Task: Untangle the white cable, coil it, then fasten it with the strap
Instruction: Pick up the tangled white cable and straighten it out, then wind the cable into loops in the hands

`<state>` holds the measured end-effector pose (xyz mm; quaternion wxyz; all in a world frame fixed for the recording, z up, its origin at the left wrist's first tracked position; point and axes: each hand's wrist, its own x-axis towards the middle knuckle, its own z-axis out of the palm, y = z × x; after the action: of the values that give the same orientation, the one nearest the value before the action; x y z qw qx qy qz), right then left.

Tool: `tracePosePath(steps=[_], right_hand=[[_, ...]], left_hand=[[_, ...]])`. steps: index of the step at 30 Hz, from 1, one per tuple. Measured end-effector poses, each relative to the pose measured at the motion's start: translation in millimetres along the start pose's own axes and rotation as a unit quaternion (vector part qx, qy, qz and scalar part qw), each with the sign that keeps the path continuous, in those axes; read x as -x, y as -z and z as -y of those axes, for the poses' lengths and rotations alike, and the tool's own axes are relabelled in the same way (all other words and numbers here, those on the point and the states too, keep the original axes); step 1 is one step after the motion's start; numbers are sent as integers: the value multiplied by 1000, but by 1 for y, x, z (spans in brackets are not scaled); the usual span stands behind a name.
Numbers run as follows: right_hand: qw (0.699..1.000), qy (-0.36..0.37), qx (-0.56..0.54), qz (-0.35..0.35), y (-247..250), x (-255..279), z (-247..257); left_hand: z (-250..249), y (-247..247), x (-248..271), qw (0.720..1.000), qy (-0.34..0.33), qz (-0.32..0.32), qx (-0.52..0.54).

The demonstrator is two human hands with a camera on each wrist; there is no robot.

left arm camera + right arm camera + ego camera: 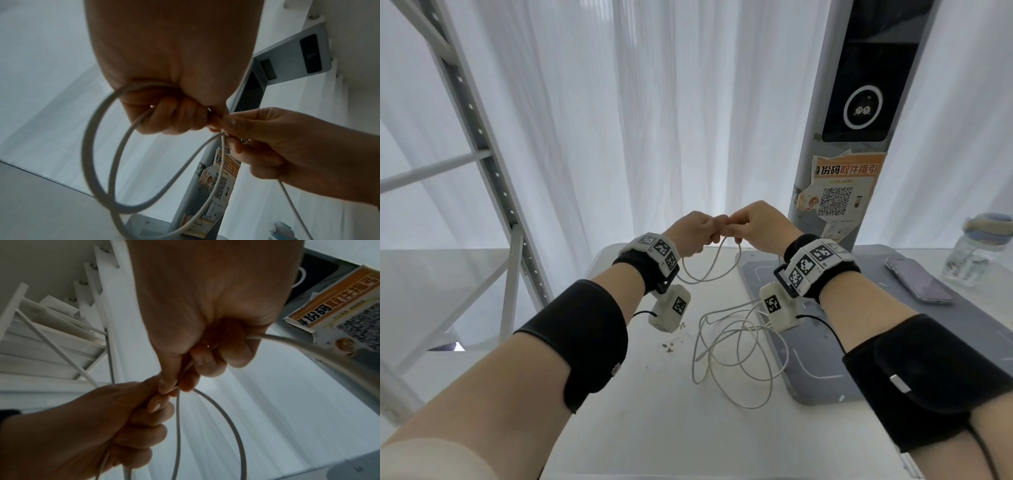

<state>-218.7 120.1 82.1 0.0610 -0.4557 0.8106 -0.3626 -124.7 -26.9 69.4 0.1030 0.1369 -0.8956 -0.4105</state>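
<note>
A: Where's the cable rn?

B: Part up in your hands, rest in a loose heap on the table, lapping onto the grey mat. Your left hand is fisted round a couple of loops hanging under it. Your right hand pinches the strand right beside the left thumb, other fingers curled over the run going down to the heap.

A: How's it gonna handle?

B: Light, thin, limp, I'd say. Smooth jacket, so prob slips if you go slack. Loops will spring open unless the left keeps them bunched. Grab close to the left fist each time, feed short lengths, don't yank; the heap has crossings that could snag.

A: Room to work?

B: Decent in front. Watch the post just behind your right hand, and the phone and jar to the right. Table edge is near on the left, so a dropped loop could slide off. Can't see the strap anywhere.
</note>
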Motion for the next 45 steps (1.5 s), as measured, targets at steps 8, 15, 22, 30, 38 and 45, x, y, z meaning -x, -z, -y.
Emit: tracePosePath(steps=[8, 15, 22, 30, 38, 45], right_hand=[[993, -37, -82, -73, 1, 0, -18], [994, -106, -24, -23, -8, -3, -31], [994, -73, -47, 62, -4, -7, 13], [970, -61, -229, 63, -6, -7, 3], [958, -87, -271, 22, -4, 1, 3], [971, -129, -196, 49, -1, -2, 23]], left_hand=[[8, 14, -2, 989, -4, -89, 122], [9, 16, 2, 986, 20, -87, 142], [-4, 5, 3, 999, -25, -19, 26], [-9, 6, 4, 990, -8, -61, 129], [-11, 11, 5, 993, -22, -49, 103], [-18, 2, 5, 995, -39, -18, 85]])
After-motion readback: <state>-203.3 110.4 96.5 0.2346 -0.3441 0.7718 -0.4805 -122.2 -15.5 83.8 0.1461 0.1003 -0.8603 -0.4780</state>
